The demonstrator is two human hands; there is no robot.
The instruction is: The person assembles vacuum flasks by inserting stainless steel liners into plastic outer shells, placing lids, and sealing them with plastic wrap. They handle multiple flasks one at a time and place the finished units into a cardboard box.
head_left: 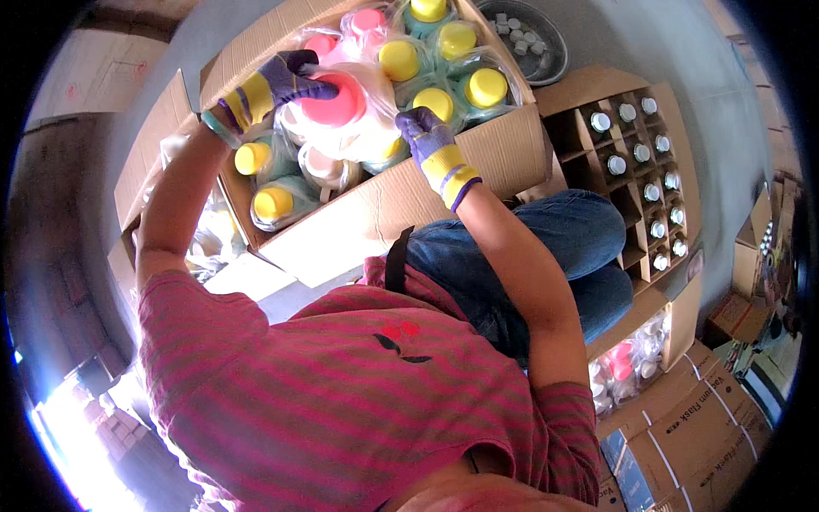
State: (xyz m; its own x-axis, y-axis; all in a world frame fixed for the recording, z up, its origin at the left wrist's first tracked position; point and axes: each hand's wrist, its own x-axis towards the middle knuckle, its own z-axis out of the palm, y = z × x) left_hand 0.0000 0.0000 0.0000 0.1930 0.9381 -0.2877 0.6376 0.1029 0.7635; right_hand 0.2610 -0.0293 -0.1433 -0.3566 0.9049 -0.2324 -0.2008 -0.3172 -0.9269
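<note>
Left grip [275,87] bends its fingers over the left side of a big pink cap [334,102], but I can't tell if it squeezes tight. Right grip [433,147] is bunched up and seems to pinch the edge of the clear bag [380,109]. That cap sits between my hands in the brown box [341,226], nearer my left. It points up at me, so its bottle seems to go down long-ways. I see no words on it; dark printing marks the strapped boxes [695,439] at lower right.

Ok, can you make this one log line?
left hand: at big pink lid | right hand: pinching clear plastic | carton: open, yellow lids inside
</note>
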